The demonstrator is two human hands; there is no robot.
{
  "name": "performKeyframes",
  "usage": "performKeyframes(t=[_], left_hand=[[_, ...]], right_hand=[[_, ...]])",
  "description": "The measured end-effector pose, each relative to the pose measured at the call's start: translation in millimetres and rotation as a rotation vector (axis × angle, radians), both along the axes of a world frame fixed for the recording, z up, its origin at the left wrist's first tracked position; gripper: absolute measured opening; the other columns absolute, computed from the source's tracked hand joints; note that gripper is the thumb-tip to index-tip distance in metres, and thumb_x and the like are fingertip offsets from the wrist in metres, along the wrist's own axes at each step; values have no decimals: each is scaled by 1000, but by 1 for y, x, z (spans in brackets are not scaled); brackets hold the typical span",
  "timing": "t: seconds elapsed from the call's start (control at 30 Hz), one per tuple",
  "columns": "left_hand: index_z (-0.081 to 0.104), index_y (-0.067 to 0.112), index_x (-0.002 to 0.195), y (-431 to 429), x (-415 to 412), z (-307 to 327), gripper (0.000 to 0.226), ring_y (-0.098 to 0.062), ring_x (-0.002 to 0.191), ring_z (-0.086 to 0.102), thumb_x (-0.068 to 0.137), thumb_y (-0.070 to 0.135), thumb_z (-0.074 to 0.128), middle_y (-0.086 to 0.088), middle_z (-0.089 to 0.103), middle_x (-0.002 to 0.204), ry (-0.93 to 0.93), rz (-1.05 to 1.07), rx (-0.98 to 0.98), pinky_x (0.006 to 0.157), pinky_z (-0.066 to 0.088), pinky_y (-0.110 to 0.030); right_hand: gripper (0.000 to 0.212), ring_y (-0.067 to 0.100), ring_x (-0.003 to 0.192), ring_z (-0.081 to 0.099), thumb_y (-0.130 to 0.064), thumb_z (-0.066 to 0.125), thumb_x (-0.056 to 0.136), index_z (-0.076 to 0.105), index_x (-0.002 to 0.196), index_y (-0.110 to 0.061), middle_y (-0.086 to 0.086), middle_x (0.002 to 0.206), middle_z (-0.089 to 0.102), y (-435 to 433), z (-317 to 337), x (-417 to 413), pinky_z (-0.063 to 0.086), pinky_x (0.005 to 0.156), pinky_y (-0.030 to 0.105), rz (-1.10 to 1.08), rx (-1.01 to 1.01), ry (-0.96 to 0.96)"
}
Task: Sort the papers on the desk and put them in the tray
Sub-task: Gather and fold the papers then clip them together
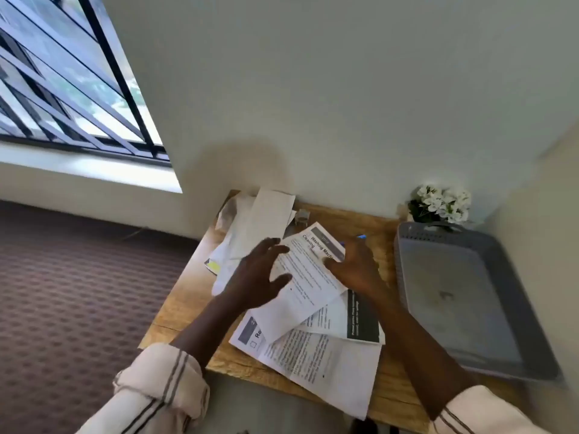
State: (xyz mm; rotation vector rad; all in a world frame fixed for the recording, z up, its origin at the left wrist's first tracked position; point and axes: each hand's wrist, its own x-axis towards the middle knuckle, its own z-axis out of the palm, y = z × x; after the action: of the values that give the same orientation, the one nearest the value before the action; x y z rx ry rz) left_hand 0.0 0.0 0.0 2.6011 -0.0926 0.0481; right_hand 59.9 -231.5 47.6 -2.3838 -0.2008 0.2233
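Mid-frame, loose papers (332,361) overlap on the wooden surface (391,396). The left hand (258,274), fingers spread wide, is over the left edge of the topmost Washing Machine Cleaning sheet (302,278). The right hand (355,266) lays its thumb on the sheet's right edge, but blur hides whether it pinches. The grey tray (470,308) lies at the right near the papers, with white flowers (441,203) behind it.

The pot under the flowers (441,203) is hidden behind the far rim of the tray (404,245). Just left of the tray, my right hand (354,267) covers all but the tip of a blue thing (361,236); I cannot tell what it is. Further left, the small print on the papers (300,277) is blurred, and a yellow-edged item (213,266) shows only a corner from under them.
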Motion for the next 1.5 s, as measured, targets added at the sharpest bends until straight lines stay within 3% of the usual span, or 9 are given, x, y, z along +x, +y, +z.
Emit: performKeyframes(t=[0.2, 0.37, 0.57, 0.77, 0.9, 1.03, 1.17, 1.33, 1.5], left_hand=[[27, 20, 160, -25, 59, -39, 84, -26, 159, 11, 93, 63, 54, -5, 19, 171, 76, -137, 199, 123, 26, -55], [13, 28, 164, -31, 84, -82, 98, -20, 160, -6, 88, 75, 53, 1, -3, 174, 175, -169, 257, 129, 3, -50], [6, 34, 165, -33, 81, -116, 91, -12, 160, -8, 91, 84, 26, 7, -5, 174, -36, -117, 338, 130, -3, -45], [33, 33, 159, -31, 82, -120, 81, -13, 156, 23, 92, 79, 36, 7, 26, 169, -173, -106, 299, 128, 15, -41], [62, 30, 130, -28, 74, -121, 44, -15, 126, 56, 94, 54, 54, 7, 61, 136, -375, -30, 132, 105, 44, -32], [63, 30, 121, -30, 70, -123, 30, -16, 111, 60, 94, 40, 53, 9, 65, 119, -569, 153, 105, 94, 49, -37], [60, 32, 128, -37, 64, -110, 32, -12, 118, 58, 100, 45, 49, 12, 64, 128, -716, 247, 148, 99, 49, -38], [47, 37, 147, -71, 68, -100, 43, -4, 129, 52, 109, 49, 31, 16, 54, 144, -143, -137, 128, 105, 35, -24], [12, 32, 165, -62, 98, -101, 81, -9, 159, 9, 95, 71, 2, 8, 12, 173, 86, -1, 367, 128, 4, -39]], right_hand=[[89, 34, 141, 38, -65, 67, 83, 33, 152, -22, 12, 154, 40, 8, -40, 42, 34, 112, 53, -38, -516, 178], [72, 30, 133, 46, -55, 72, 84, 46, 142, -23, 7, 143, 53, 6, -80, 68, 37, 109, 52, 21, -690, 54], [85, 34, 137, 41, -73, 56, 85, 34, 148, -19, 12, 149, 46, 13, -107, 61, 35, 108, 53, 16, -707, -198], [63, 26, 114, 59, -35, 68, 89, 40, 143, -22, 5, 130, 60, 9, -119, 35, 44, 87, 41, 15, -654, -685], [43, 25, 100, 66, -19, 64, 92, 54, 134, -24, 3, 114, 68, 4, -126, 18, 49, 77, 35, 157, -529, -833], [21, 25, 106, 61, -30, 57, 94, 67, 111, -24, 1, 113, 64, 5, -144, 20, 46, 76, 35, 286, -396, -794], [50, 23, 127, 53, -58, 44, 99, 59, 135, -27, -1, 138, 57, -2, -158, 31, 42, 106, 41, 439, -257, -506], [72, 21, 156, 7, -65, 29, 99, 26, 160, -26, 3, 170, 16, -1, -168, 38, 3, 126, 48, 592, -391, -453], [88, 17, 155, -19, -78, 19, 92, 0, 163, -29, -1, 170, -12, 3, -170, 41, -9, 124, 55, 608, -448, -392]])
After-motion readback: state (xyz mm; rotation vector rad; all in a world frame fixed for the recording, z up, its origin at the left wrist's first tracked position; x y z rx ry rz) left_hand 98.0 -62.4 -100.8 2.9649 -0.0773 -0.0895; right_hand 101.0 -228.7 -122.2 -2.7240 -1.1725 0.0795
